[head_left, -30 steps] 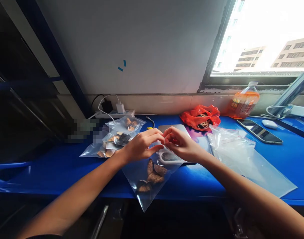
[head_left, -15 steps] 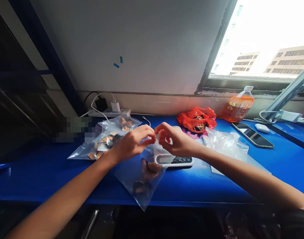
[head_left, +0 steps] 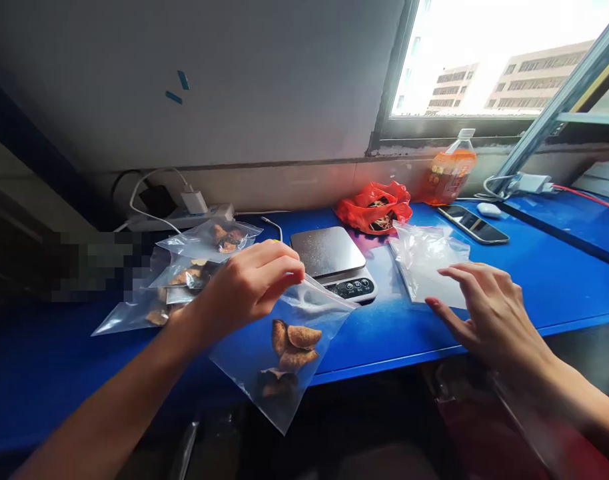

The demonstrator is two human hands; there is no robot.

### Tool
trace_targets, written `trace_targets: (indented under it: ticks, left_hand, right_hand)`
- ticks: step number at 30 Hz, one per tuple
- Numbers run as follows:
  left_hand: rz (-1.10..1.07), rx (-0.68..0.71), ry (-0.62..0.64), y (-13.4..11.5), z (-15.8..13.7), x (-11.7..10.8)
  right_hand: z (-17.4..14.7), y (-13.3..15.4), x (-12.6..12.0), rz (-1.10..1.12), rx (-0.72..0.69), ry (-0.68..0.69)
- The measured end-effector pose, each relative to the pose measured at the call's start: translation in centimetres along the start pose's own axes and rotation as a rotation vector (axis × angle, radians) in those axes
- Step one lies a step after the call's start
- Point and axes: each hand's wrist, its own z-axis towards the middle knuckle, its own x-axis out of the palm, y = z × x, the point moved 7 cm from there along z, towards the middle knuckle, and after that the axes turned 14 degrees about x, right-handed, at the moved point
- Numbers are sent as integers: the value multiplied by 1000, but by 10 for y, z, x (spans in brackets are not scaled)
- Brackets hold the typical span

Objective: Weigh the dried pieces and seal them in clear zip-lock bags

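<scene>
Right fingers (head_left: 484, 283) off bag (head_left: 249, 350) of chunks (head_left: 303, 337)

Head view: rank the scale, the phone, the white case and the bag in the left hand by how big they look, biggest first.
1. Clear bag
2. Scale
3. Phone
4. White case
The bag is nearest the camera, which exaggerates its lead.

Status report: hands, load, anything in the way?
Left hand pinching clear plastic zip bag, brown curved pieces inside. Right hand open near translucent plastic bags. Zip bag partly hides square, silver-topped white scale.
</scene>
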Motion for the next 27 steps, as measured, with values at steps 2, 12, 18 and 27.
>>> trace_targets:
  ticks: [2,12,18,27]
  left_hand:
    - [13,24,-9,-1,1,1]
    - [30,2,9,4,-1,11]
    - [69,-31,-11,16,-9,7]
    - [104,-103,-4,26,-18,-9]
  right_hand:
    - [4,-37,18,-112,65,54]
    - [72,4,12,205,40,-110]
    - [72,156,10,814,-335,509]
    - [65,180,49,1030,-178,821]
